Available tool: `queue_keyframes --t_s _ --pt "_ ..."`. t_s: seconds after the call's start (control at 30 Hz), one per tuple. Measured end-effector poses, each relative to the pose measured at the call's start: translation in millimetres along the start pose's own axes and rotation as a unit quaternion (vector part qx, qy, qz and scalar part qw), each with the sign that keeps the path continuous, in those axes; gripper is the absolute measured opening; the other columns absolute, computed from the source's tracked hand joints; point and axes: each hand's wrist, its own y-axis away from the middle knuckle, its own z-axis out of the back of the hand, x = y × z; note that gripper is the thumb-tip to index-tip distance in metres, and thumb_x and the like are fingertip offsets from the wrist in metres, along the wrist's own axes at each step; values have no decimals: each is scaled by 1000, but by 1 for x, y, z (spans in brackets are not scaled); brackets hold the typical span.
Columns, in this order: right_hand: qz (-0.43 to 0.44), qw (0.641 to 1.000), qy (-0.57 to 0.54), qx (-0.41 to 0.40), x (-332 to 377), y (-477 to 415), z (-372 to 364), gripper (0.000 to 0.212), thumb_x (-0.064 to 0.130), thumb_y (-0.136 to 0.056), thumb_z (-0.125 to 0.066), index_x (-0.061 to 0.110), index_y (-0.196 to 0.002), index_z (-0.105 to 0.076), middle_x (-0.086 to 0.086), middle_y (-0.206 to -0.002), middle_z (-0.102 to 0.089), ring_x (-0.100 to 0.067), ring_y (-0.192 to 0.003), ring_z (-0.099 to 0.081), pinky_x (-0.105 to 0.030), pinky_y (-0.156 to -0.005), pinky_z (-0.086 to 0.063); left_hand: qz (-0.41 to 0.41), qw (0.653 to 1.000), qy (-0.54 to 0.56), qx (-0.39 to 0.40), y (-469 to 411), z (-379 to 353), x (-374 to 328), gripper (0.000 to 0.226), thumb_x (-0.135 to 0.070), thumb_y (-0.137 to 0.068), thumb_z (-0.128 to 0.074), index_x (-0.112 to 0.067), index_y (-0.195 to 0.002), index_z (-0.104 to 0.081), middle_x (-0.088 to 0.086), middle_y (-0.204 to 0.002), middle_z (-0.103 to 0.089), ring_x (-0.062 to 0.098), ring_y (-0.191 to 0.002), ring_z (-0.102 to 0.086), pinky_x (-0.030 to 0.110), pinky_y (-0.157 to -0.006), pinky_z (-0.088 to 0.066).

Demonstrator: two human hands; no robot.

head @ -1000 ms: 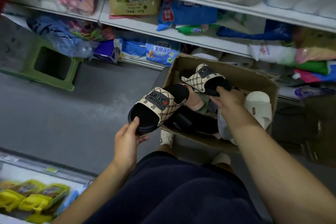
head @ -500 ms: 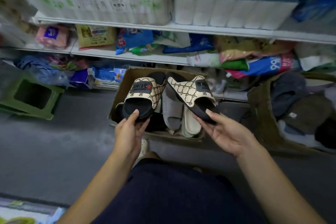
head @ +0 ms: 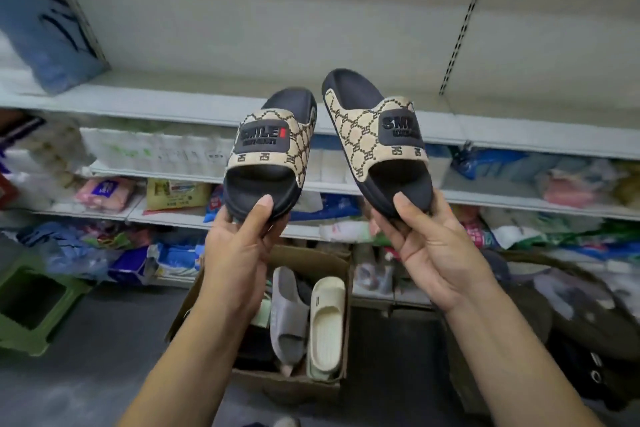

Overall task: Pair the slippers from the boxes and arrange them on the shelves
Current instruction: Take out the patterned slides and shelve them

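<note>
**Item 1.** Black-soled slide slipper with a beige chain-patterned fabric strap and a dark "SMILE" patch (head: 273, 149). It is held up in front of the shelving, toe pointing away from us. Our left hand (head: 239, 253) grips its heel end, with the thumb pressed on the footbed and the fingers curled beneath the sole.

**Item 2.** Matching black-soled slipper with the same beige patterned strap (head: 374, 139). It sits just beside the first, with its toe leaning left toward it. We cannot tell whether the two toes touch. Our right hand (head: 429, 253) holds its heel the same way, thumb on top and fingers wrapped under.

**Item 3.** Pale grey metal shelf board (head: 156, 97), directly behind the raised pair. A blue printed pack (head: 45, 17) leans at its left end.

**Item 4.** Brown cardboard box (head: 298, 392), on the floor below our hands. It holds a cream foam slipper (head: 325, 326), a grey foam slipper (head: 287, 319) and darker ones we cannot make out.

**Item 5.** Green plastic stool (head: 31, 308), on the floor at far left.

**Step in hand.** We judge this pair to be matched and lifted out, and on its way to the shelf.

**Next move.** Both slippers should go down on the grey board side by side, toes facing the same way. The right one needs squaring up first so it sits parallel to its mate. Both grips should let go only once the soles lie flat. The box still has slippers to sort.
</note>
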Motion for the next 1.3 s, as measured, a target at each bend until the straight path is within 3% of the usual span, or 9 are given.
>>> queue_keyframes --t_s 0.1,0.33,0.5,0.83,0.97,1.03,1.13,1.23,1.3 --pt "55 998 11 31 29 -13 -32 70 0 -80 -64 18 -145 -44 -13 -133 -65 -30 -120 -65 -37 -88 -59 -50 997 2 55 -14 -41 -27 48 -11 -88 -67 -2 -133 -53 19 -128 -67 31 -118 -66 33 -92 -58" --pt "174 982 35 62 85 -51 -89 65 2 -82 -65 14 -142 -46 -16 -132 -65 -32 -119 -65 -34 -85 -59 -123 980 7 154 -58 -121 -77 63 -22 -78 -75 -7 -135 -53 11 -123 -71 26 -113 -70 33 -90 -58" --pt "259 965 16 26 112 -103 -124 72 -2 -78 -72 9 -143 -42 -19 -133 -63 -36 -114 -67 -39 -81 -60 -150 968 -2 201 -111 -182 -101 45 -9 -92 -71 -4 -133 -53 12 -122 -70 23 -110 -71 30 -84 -59" --pt "315 929 155 -114 196 -202 -179 36 -4 -83 -76 -7 -115 -61 -22 -111 -71 -31 -94 -74 -36 -73 -63 -65 974 -10 215 -203 -301 -98 54 -5 -82 -80 7 -126 -52 24 -119 -68 31 -104 -72 31 -71 -62" --pt "298 898 278 -163 212 -231 -166 39 20 -83 -81 0 -113 -67 -17 -102 -75 -25 -81 -76 -38 -79 -63 -39 974 -77 210 -218 -323 -97 36 -18 -83 -82 -3 -111 -66 17 -105 -74 27 -91 -75 32 -70 -61" --pt "314 816 433 -217 223 -239 -155 54 54 -76 -79 8 -104 -72 -8 -88 -76 -21 -73 -76 -38 -76 -63 -77 953 -200 215 -226 -324 -99 37 -42 -82 -81 -12 -101 -70 11 -92 -75 24 -81 -75 38 -74 -60" --pt "309 677 609 -274 240 -242 -140 72 82 -72 -60 13 -93 -69 -6 -89 -70 -24 -86 -66 -31 -69 -47 -203 863 -446 122 -235 -318 -98 87 -84 -61 -67 -12 -109 -66 11 -104 -70 31 -100 -69 42 -81 -56" --pt "322 645 645 -255 250 -252 -125 77 82 -79 -52 9 -103 -62 -14 -108 -62 -30 -100 -58 -31 -76 -38 -400 790 -457 82 -235 -306 -89 81 -66 -79 -72 -6 -130 -52 12 -127 -54 28 -116 -54 40 -89 -48" --pt "346 647 644 -215 251 -258 -116 70 74 -85 -51 10 -112 -54 -16 -117 -56 -31 -108 -53 -33 -83 -39 -511 738 -425 118 -242 -299 -83 51 -47 -85 -76 -9 -116 -65 7 -121 -61 25 -112 -56 34 -89 -46"
